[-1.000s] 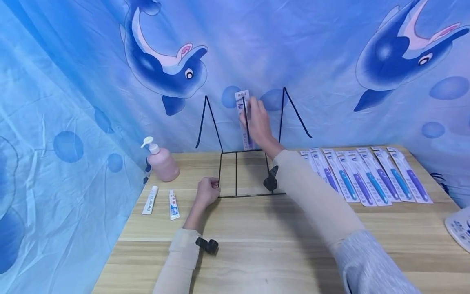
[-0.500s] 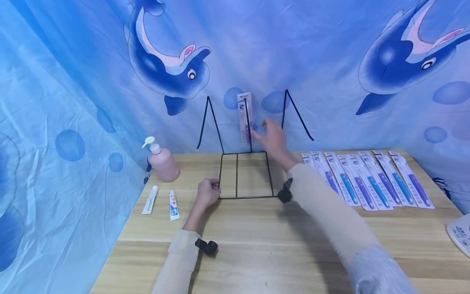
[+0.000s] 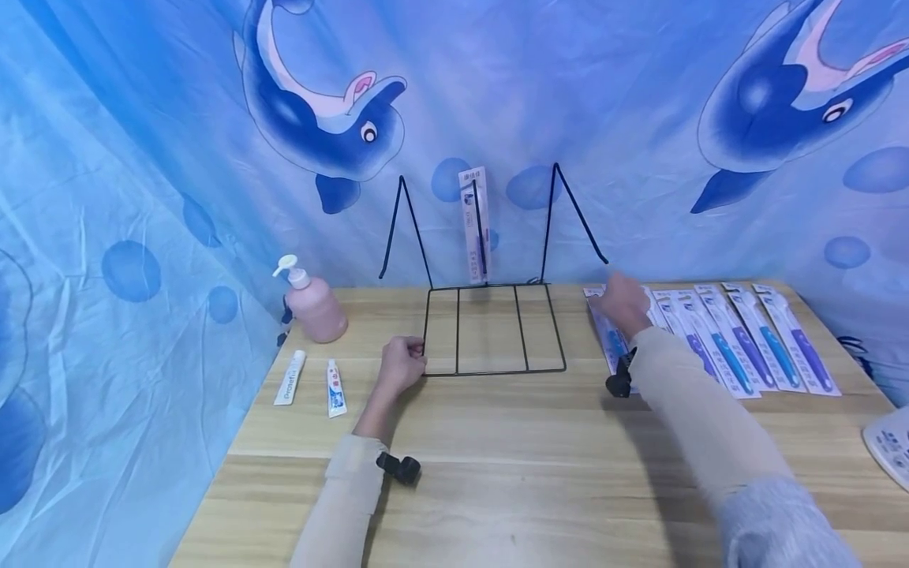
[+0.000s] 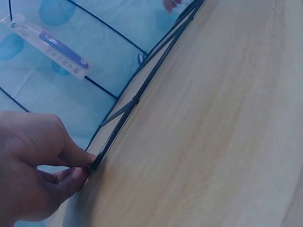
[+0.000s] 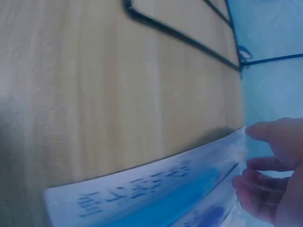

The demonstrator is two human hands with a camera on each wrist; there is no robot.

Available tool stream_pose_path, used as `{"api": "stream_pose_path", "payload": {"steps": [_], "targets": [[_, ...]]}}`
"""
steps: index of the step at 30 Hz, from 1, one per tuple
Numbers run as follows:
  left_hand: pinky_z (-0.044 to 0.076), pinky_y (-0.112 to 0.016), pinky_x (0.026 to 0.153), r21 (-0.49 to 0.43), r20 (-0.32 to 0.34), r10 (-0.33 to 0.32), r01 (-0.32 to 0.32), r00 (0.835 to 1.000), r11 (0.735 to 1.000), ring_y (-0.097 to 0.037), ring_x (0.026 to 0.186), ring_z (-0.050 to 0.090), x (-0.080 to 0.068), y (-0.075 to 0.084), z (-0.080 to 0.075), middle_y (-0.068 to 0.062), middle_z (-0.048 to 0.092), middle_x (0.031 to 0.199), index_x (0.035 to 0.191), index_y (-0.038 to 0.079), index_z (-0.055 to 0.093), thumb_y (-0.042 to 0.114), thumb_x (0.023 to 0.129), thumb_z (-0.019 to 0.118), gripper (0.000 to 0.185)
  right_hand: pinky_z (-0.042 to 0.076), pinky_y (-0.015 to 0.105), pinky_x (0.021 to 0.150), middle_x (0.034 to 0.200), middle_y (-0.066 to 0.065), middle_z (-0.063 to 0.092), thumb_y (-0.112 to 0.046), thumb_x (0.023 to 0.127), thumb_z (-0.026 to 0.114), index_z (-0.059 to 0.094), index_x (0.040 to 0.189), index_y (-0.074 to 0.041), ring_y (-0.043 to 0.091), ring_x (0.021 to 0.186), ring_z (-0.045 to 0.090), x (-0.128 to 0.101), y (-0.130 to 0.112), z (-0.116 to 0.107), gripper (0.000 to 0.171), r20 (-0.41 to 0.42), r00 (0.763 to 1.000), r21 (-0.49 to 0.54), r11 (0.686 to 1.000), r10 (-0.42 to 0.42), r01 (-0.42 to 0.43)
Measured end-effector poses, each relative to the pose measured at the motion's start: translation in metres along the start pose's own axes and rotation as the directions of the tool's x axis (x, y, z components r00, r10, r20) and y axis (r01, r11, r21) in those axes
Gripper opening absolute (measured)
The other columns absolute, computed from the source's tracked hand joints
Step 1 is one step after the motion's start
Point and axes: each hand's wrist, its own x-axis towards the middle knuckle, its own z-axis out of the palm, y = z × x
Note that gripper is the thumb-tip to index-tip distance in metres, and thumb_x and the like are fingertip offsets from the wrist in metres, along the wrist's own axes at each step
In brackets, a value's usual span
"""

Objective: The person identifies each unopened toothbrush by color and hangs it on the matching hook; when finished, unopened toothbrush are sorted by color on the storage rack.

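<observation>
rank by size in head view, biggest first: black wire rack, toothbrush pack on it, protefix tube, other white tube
1. Black wire rack
2. Toothbrush pack on it
3. Protefix tube and other white tube: too alike to rank

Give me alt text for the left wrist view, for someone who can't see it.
A left hand pinches a black wire rack on a wooden table. Beyond, a packaged toothbrush hangs on the rack before a blue curtain.
</observation>
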Motion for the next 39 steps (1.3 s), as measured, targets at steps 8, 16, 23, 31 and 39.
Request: {"api": "stream_pose_path", "payload": {"steps": [8, 16, 23, 31, 39], "targets": [[0.058, -0.036, 0.083, -0.016, 0.02, 0.017, -0.016, 1.0, 1.0, -0.027, 0.086, 0.065, 0.001, 0.006, 0.006, -0.017, 0.068, 0.094, 0.115, -0.011, 0.067, -0.011, 0.078, 0.062, 0.037, 0.036, 0.033, 0.047, 0.061, 0.005, 0.042, -0.014, 0.09, 0.055, 0.044, 0.065, -0.009, 0.022, 0.056, 0.047, -0.01, 0.009, 0.004, 0.028, 0.017, 0.999, -0.028, 0.999, 0.042, -0.041], [0.058, -0.037, 0.083, -0.019, 0.015, 0.021, -0.021, 1.0, 1.0, -0.027, 0.086, 0.066, -0.001, 0.008, 0.007, -0.017, 0.068, 0.093, 0.114, -0.012, 0.066, -0.012, 0.077, 0.063, 0.037, 0.041, 0.036, 0.049, 0.071, 0.013, 0.052, -0.013, 0.095, 0.048, 0.051, 0.076, -0.004, 0.029, 0.064, 0.052, -0.022, -0.004, -0.007, 0.021, -0.035, 0.997, 0.013, 0.998, -0.068, 0.069], [0.057, -0.037, 0.085, -0.01, 0.02, 0.008, -0.008, 1.0, 1.0, -0.028, 0.088, 0.065, -0.002, 0.006, 0.008, -0.017, 0.068, 0.095, 0.116, -0.011, 0.066, -0.011, 0.078, 0.063, 0.038, 0.046, 0.035, 0.051, 0.078, 0.018, 0.058, -0.012, 0.095, 0.056, 0.057, 0.092, 0.003, 0.029, 0.066, 0.056, -0.035, -0.011, -0.027, 0.015, -0.087, 0.991, 0.112, 0.988, -0.099, 0.108], [0.057, -0.038, 0.086, -0.017, 0.029, -0.003, 0.003, 1.0, 1.0, -0.029, 0.091, 0.066, -0.003, 0.004, 0.003, -0.019, 0.068, 0.097, 0.117, -0.012, 0.065, -0.01, 0.079, 0.062, 0.039, 0.048, 0.037, 0.052, 0.084, 0.022, 0.062, -0.011, 0.094, 0.059, 0.058, 0.101, 0.004, 0.031, 0.066, 0.059, -0.062, -0.027, -0.064, 0.016, -0.332, 0.919, 0.173, 0.944, -0.212, 0.28], [0.056, -0.039, 0.088, -0.013, 0.019, -0.011, 0.011, 1.0, 1.0, -0.03, 0.092, 0.066, -0.004, 0.002, -0.001, -0.019, 0.068, 0.1, 0.118, -0.011, 0.065, -0.01, 0.079, 0.063, 0.04, 0.055, 0.047, 0.061, 0.1, 0.025, 0.065, -0.017, 0.098, 0.058, 0.058, 0.109, 0.004, 0.036, 0.077, 0.064, -0.088, -0.045, -0.107, 0.024, -0.471, 0.837, 0.14, 0.913, -0.278, 0.382]]}}
